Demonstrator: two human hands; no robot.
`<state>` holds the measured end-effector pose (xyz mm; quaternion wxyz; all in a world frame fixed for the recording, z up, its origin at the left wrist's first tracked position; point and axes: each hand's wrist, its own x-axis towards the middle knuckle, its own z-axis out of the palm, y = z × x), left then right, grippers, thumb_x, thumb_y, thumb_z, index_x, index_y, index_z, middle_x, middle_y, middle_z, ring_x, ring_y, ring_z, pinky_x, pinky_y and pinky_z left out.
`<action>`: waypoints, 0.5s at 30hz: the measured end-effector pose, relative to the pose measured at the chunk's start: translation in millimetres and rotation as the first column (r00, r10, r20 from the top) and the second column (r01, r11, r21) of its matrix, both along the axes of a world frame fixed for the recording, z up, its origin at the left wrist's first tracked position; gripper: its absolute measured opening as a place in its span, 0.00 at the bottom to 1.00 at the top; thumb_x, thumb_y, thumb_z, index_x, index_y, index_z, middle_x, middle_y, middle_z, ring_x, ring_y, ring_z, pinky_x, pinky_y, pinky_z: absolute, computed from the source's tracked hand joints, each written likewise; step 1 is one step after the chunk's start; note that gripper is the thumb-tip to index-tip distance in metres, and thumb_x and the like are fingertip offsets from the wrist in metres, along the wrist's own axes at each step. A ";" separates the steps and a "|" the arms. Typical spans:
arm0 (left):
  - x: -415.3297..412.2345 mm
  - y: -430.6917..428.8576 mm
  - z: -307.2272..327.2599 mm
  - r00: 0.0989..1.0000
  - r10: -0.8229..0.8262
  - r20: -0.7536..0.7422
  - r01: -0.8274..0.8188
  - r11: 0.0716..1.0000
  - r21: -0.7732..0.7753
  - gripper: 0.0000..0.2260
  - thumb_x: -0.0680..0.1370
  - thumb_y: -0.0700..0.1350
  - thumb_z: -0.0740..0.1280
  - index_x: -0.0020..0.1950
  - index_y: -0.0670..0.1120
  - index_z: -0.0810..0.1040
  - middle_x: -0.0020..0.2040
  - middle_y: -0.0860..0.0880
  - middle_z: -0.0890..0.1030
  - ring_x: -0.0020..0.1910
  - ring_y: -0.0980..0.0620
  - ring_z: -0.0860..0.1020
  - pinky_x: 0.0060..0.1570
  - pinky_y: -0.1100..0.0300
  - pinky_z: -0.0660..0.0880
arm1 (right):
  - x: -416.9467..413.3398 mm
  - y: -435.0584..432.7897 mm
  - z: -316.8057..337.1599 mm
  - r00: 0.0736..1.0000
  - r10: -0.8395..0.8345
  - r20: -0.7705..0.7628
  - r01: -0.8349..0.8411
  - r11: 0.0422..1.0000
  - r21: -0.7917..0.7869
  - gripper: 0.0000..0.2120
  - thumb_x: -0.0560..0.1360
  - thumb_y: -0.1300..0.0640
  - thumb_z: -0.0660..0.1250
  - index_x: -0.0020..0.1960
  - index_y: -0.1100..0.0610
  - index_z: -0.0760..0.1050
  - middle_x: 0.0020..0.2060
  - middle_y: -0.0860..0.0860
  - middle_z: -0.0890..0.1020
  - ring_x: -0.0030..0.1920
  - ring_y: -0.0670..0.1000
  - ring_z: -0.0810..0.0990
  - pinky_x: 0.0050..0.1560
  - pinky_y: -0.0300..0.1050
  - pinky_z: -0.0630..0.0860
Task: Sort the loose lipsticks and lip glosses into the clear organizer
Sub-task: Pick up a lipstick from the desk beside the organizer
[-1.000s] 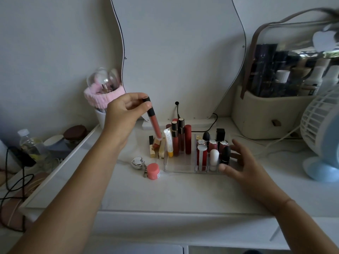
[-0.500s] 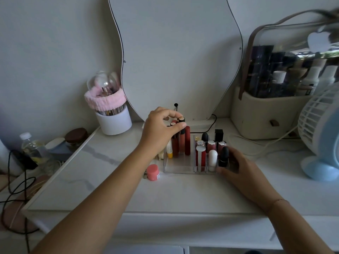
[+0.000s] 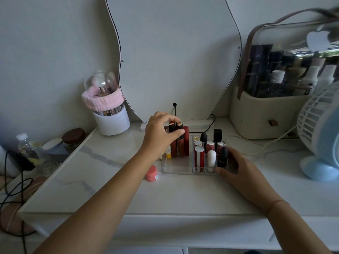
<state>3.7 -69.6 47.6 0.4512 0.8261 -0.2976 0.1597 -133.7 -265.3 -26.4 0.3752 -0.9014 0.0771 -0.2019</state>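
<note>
Now my left hand (image 3: 159, 136) pinches lip gloss tubes (image 3: 177, 142) standing in the clear organizer (image 3: 177, 168); right hand (image 3: 236, 169), fingers loosely spread, touches its right end.

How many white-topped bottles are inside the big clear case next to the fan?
3, maybe more hidden. In the clear case: a small white-capped bottle in the middle, a taller white bottle to its right, and another white bottle beside the fan. The dark packaging could hide others.

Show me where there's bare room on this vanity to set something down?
The marble top is bare between the clear organizer and the front edge, and left of the pink jar. It is crowded around the organizer, where both hands work, and toward the fan.
</note>
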 end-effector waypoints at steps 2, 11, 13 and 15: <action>1.2 -0.6 -1.1 1.000 -0.015 0.003 0.015 1.000 -0.001 0.11 0.69 0.45 0.75 0.50 0.50 0.80 0.54 0.51 0.76 0.57 0.53 0.72 0.53 0.66 0.65 | 0.1 0.1 0.0 1.000 -0.001 -0.005 0.001 1.000 -0.001 0.29 0.69 0.49 0.72 0.68 0.47 0.66 0.57 0.43 0.77 0.55 0.44 0.75 0.52 0.38 0.70; 10.2 5.8 -3.0 0.999 -0.039 -0.003 0.039 0.997 -0.074 0.11 0.71 0.50 0.73 0.52 0.55 0.78 0.54 0.57 0.75 0.55 0.61 0.72 0.51 0.75 0.65 | 0.6 0.4 0.0 1.000 -0.007 -0.013 0.006 1.000 -0.014 0.29 0.69 0.49 0.72 0.68 0.46 0.65 0.55 0.42 0.76 0.53 0.43 0.74 0.46 0.32 0.67; 18.6 17.7 -1.9 1.000 -0.011 -0.023 0.007 0.986 -0.164 0.09 0.72 0.52 0.71 0.51 0.57 0.77 0.53 0.59 0.77 0.53 0.64 0.73 0.48 0.77 0.66 | 0.5 0.1 -0.1 1.000 -0.007 -0.010 0.007 1.000 -0.013 0.29 0.69 0.49 0.72 0.68 0.47 0.66 0.55 0.43 0.77 0.53 0.44 0.75 0.46 0.34 0.68; 34.4 34.6 -4.3 0.995 0.068 -0.074 -0.085 0.962 -0.259 0.05 0.74 0.50 0.69 0.49 0.57 0.78 0.49 0.57 0.80 0.50 0.63 0.76 0.46 0.72 0.70 | 0.4 0.3 0.1 1.000 -0.007 -0.013 0.007 1.000 -0.012 0.29 0.69 0.49 0.72 0.68 0.47 0.66 0.55 0.43 0.77 0.54 0.45 0.75 0.48 0.36 0.69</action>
